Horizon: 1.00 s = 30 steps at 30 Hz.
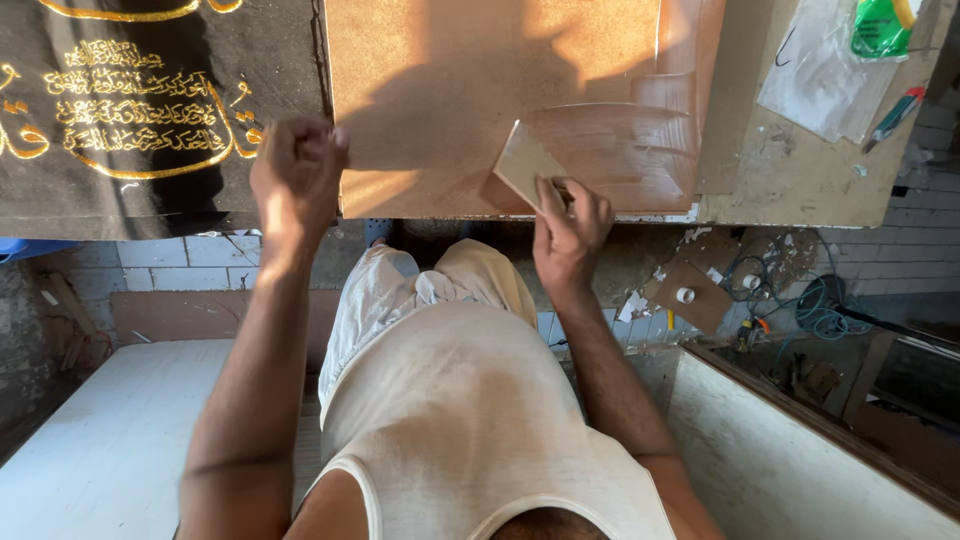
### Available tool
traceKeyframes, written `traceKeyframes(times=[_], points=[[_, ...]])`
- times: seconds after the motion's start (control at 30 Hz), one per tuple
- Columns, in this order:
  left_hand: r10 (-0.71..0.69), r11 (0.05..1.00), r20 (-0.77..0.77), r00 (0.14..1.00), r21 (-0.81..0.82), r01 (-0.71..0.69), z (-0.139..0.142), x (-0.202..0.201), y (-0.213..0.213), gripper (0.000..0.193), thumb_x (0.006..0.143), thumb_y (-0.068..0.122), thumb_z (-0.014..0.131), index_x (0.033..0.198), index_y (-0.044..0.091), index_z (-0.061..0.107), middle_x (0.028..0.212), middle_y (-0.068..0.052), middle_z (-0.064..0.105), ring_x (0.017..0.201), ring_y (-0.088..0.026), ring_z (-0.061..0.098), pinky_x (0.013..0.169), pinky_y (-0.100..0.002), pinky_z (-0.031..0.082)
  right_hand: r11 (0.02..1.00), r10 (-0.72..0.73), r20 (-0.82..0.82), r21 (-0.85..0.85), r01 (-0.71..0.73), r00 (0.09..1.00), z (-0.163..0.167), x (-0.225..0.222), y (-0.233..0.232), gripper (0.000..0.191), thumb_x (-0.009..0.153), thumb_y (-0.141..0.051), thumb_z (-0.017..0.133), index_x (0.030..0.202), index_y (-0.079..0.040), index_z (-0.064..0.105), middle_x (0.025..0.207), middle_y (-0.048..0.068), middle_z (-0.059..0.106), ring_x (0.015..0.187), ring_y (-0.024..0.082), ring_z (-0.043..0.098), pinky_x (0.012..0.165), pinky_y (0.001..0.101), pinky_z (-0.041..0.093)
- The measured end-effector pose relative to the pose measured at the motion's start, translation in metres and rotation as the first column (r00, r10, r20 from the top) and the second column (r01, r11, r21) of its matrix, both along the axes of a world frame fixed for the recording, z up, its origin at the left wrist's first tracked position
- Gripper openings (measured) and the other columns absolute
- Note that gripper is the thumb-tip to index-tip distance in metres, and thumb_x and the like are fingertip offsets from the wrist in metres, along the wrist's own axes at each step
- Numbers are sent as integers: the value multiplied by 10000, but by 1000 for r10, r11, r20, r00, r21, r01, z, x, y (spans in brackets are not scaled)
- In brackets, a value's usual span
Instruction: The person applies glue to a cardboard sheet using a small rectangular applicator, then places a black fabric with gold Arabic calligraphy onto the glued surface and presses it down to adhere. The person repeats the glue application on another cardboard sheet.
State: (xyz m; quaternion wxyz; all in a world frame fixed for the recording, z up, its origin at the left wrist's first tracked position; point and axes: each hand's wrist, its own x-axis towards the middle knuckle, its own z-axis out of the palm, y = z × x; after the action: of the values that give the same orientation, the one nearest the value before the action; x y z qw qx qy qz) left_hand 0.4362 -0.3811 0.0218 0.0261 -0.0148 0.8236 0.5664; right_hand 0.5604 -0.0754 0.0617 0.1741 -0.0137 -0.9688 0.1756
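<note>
A brown board lies flat on the workbench, its near right part shiny with a wet smeared coating. My right hand pinches a small flat rectangular card scraper whose edge rests on the board at the smear's left end. My left hand is closed into a fist at the board's near left corner, next to a black cloth embroidered in gold.
A bare wooden benchtop at the right carries a clear plastic bag, a green bottle and a pen-like tool. Below lie tiled floor, cables, scrap cardboard, and white panels on both sides.
</note>
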Motion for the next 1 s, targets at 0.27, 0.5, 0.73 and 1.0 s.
traceKeyframes(times=[0.27,0.5,0.73,1.0], points=[[-19,995,92,996,94,10,-55,-78,18,294,874,90,905,1033,2,673,836,-5,720,726,-52,685,626,-189,598,919,372,33,131,-373,928,-5,41,-40,377,958,-40,683,1316,-150,719,1173,80,677,1031,230,615,966,483,493],[-46,998,85,995,54,42,-71,-77,10,272,862,97,926,959,30,681,767,8,678,649,-31,608,546,-184,550,959,-283,88,22,282,955,5,-12,-20,101,1057,-49,643,1105,20,698,915,146,693,761,266,685,653,403,545],[-100,995,85,991,39,97,-60,-81,7,276,865,99,907,957,29,656,754,2,681,650,-35,624,543,-195,537,836,527,35,-202,-511,849,15,-22,-118,168,919,-13,697,1066,63,667,842,162,644,740,289,663,638,416,556],[-115,993,63,991,22,114,-58,-86,7,289,849,98,933,956,15,678,817,-18,712,691,-61,666,585,-205,579,842,539,43,-56,-536,841,7,-40,-115,88,956,7,624,1036,42,630,867,178,622,806,299,674,707,429,590]])
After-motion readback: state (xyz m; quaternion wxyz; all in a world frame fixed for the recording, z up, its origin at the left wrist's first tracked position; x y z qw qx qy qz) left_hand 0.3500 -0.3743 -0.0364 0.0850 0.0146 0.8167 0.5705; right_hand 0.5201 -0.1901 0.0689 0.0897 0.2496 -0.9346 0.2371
